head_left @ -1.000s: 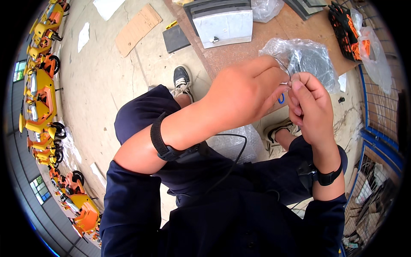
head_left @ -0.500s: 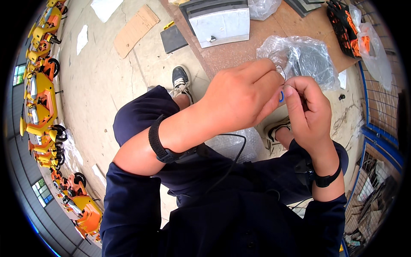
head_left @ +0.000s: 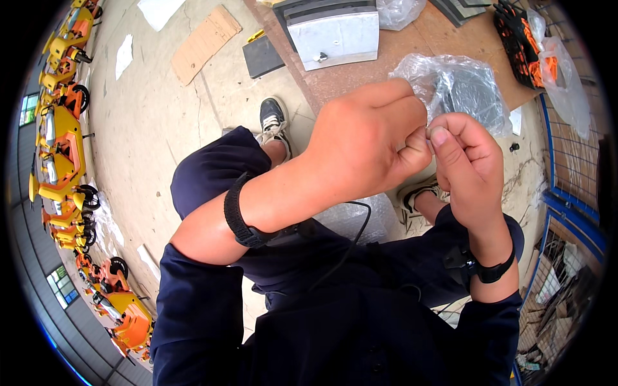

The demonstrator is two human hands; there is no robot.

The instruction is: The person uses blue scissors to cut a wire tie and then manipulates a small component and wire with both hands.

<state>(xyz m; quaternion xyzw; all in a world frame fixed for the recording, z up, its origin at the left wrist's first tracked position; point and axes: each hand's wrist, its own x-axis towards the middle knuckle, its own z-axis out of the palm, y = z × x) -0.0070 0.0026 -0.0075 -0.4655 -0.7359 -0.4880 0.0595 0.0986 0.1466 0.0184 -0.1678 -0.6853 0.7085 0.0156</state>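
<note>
The brown desk [head_left: 438,40] is lying beyond the hands, flat and matte, with a somewhat worn surface. On it the grey metal box [head_left: 344,38] is standing, its smooth front looking stiff and straight-edged. Nearer to the hands, clear film [head_left: 412,64] is wrapping a dark, flat panel [head_left: 476,96]; it is wrinkling and shining, so it is probably being slippery to touch.

The left hand [head_left: 373,138] is showing its back, with the fingers curling into a tight pinch. The right hand [head_left: 473,167] is pressing its thumb against the forefinger. Between their tips, raised in the air, both are grasping the strand, the smallest thing here. The fingers are covering nearly all of it, so I am only supposing that it is thin, light and bendable. It is likely asking for a gentle pinch from both sides, with little length between, because a hard pull could be kinking it.
</note>
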